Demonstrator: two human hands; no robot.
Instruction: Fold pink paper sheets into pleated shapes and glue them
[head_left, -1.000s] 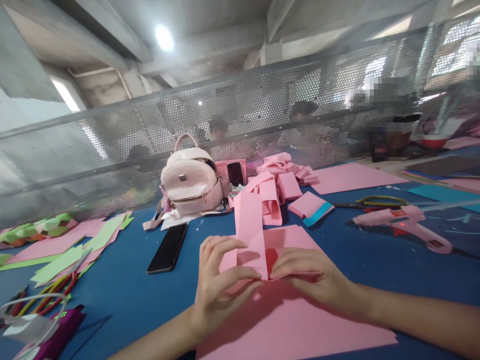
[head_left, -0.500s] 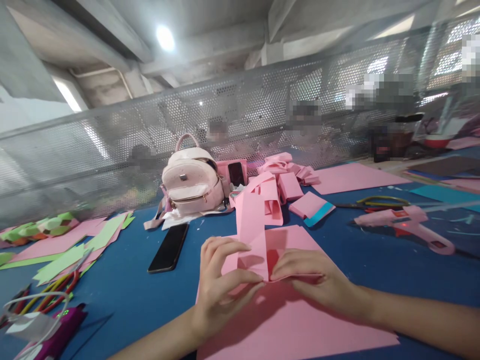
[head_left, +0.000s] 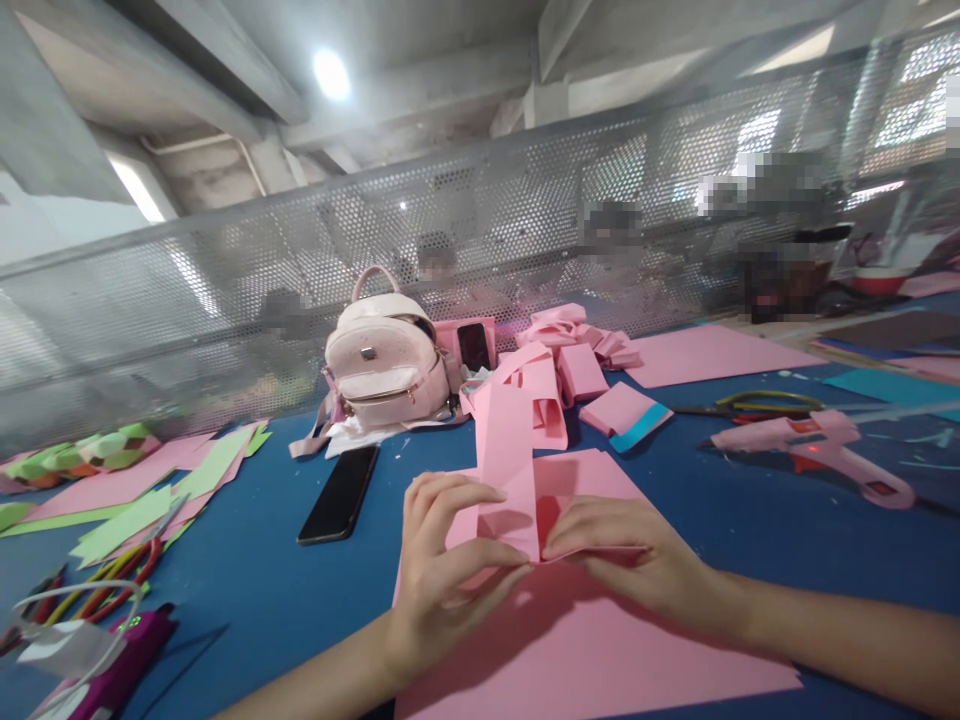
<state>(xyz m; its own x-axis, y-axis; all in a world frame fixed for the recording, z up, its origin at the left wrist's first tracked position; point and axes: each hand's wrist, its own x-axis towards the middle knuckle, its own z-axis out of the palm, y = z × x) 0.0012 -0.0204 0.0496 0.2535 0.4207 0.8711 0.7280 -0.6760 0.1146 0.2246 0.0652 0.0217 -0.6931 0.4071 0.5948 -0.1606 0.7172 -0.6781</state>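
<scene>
A folded pink paper strip point(head_left: 506, 440) stands between my hands, its long end pointing away from me. My left hand point(head_left: 442, 570) pinches its near left edge between thumb and fingers. On the other side, my right hand point(head_left: 637, 565) grips the fold, thumb below and fingers above. Part of the strip is hidden behind my fingers. Under both hands lies a large pink paper sheet point(head_left: 585, 660) on the blue table point(head_left: 247, 640).
Beyond are a pink backpack point(head_left: 386, 360), folded pink paper pieces point(head_left: 581, 375) and a metal mesh partition point(head_left: 495, 220). A black phone point(head_left: 339, 495) and scissors point(head_left: 120, 580) lie left. A pink glue gun point(head_left: 814, 445) rests right. A purple power bank point(head_left: 124, 660) sits near left.
Almost nothing differs. Both hands keep their hold on the pink strip, and the whole view has shifted very slightly.
</scene>
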